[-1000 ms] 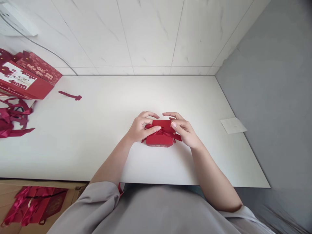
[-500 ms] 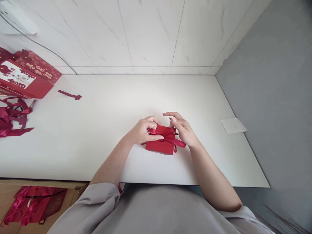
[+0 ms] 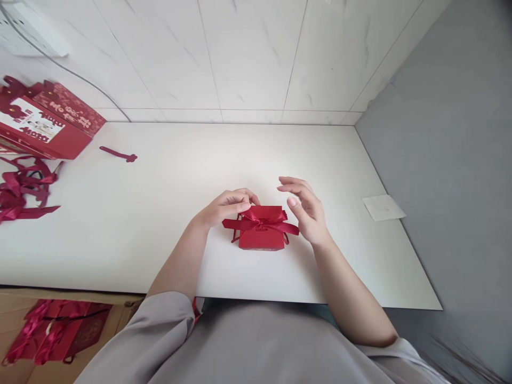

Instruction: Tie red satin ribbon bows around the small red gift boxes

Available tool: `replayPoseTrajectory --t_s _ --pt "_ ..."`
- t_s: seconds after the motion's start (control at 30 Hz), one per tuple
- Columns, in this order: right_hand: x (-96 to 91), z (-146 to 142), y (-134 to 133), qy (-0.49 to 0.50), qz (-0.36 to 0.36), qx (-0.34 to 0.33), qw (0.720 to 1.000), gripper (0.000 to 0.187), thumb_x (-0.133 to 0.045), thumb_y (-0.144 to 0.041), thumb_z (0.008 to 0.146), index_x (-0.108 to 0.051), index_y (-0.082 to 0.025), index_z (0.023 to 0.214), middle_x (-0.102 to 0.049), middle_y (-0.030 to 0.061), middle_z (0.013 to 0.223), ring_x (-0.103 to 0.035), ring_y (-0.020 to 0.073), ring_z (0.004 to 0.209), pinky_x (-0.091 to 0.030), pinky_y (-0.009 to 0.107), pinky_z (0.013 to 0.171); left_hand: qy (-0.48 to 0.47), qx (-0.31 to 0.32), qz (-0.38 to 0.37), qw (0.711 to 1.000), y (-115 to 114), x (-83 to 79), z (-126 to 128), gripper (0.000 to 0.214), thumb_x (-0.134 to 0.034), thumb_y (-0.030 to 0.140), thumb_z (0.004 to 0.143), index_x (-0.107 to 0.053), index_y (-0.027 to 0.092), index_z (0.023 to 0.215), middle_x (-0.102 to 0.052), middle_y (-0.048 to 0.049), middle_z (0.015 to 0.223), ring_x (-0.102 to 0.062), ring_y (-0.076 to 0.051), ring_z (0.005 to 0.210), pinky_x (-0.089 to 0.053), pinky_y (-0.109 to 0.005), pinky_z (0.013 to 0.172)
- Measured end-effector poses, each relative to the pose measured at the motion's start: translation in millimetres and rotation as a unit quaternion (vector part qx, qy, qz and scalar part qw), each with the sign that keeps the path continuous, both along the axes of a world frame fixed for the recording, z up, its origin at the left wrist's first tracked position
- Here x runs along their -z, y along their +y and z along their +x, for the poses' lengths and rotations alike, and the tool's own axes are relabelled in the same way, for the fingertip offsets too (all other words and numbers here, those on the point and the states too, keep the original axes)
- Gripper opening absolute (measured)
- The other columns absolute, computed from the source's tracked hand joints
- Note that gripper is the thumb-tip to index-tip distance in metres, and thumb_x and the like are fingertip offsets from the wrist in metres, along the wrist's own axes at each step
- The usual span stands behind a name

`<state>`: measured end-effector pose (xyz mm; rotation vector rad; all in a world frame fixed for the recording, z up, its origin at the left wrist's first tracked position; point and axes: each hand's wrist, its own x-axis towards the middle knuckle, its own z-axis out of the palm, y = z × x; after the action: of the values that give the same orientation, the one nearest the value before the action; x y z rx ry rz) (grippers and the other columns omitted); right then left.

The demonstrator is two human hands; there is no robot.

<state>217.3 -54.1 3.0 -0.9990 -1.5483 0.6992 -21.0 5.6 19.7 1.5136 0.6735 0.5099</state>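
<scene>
A small red gift box (image 3: 262, 241) lies on the white table in front of me, with twisted cord handles at its sides. A shiny dark red ribbon (image 3: 262, 223) is tied in a bow across it, its tails sticking out left and right. At the box's upper left corner is my left hand (image 3: 230, 207), thumb on the edge by the bow and fingers curled behind. My right hand (image 3: 308, 210) hovers just right of the box, open, thumb and fingers apart, holding nothing.
Red printed boxes (image 3: 60, 128) and a heap of dark red ribbons (image 3: 24, 186) are at the far left. A thin dark red strip (image 3: 119, 154) lies nearby. A white card (image 3: 384, 207) sits by the right wall. Below left, a cardboard carton (image 3: 120, 314) holds ribboned red boxes.
My right hand has drawn away from the bow and opened. My left thumb has moved off the bow's middle to the box's upper left corner. The left ribbon tail now shows.
</scene>
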Motion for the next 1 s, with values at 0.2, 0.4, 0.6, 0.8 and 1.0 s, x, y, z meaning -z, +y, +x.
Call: replayPoseTrajectory --t_s 0.2,0.4,0.6,0.8,1.0 --pt "-7.0 -39 -33 -0.256 0.287 0.013 0.923 0.022 -0.063 -0.027 0.091 -0.065 -0.025 0.113 -0.071 0.0066 0.115 -0.063 0.0239 0.111 -0.048 0.044 0.1 -0.005 -0.063 0.007 0.998 -1 1.3 3 0.028 -0.059 0.038 0.089 -0.069 0.016 0.075 -0.063 -0.0059 0.102 -0.056 -0.014 0.073 -0.044 -0.029 0.07" --pt "9.8 -71 -37 -0.368 0.236 -0.045 0.898 0.021 -0.052 -0.033 0.099 -0.067 -0.02 0.108 -0.066 0.0065 0.13 -0.057 0.0244 0.125 -0.016 0.058 0.122 -0.015 -0.169 0.006 0.985 10 4.2 -12 0.025 -0.059 0.038 0.088 -0.072 0.017 0.086 -0.066 -0.0056 0.094 -0.059 -0.017 0.078 -0.045 -0.03 0.075" --pt "9.2 -66 -35 -0.33 0.23 0.011 0.915 0.017 -0.055 -0.029 0.097 -0.066 -0.019 0.104 -0.075 0.0039 0.1 -0.067 0.0189 0.1 -0.02 0.053 0.123 -0.005 -0.169 0.021 0.985 13 4.9 -21 0.026 -0.062 0.04 0.086 -0.075 0.019 0.08 -0.068 -0.0066 0.102 -0.061 -0.019 0.083 -0.046 -0.032 0.079" --pt "12.5 -81 -44 -0.373 0.278 -0.065 0.883 0.033 -0.051 -0.026 0.099 -0.057 -0.021 0.131 -0.065 0.0047 0.133 -0.053 0.0214 0.129 -0.005 0.059 0.123 0.013 -0.156 0.019 0.988 14 3.9 -25 0.028 -0.063 0.04 0.086 -0.075 0.019 0.072 -0.068 -0.0052 0.105 -0.06 -0.015 0.075 -0.047 -0.03 0.073" --pt "20.0 -82 -44 -0.359 0.275 -0.006 0.892 0.022 -0.054 -0.033 0.098 -0.07 -0.02 0.09 -0.073 0.0068 0.111 -0.062 0.0215 0.114 -0.006 0.059 0.123 0.037 -0.107 0.024 0.993 16 4.1 -26 0.03 -0.064 0.042 0.085 -0.076 0.017 0.074 -0.066 -0.0087 0.11 -0.061 -0.021 0.09 -0.047 -0.034 0.084"
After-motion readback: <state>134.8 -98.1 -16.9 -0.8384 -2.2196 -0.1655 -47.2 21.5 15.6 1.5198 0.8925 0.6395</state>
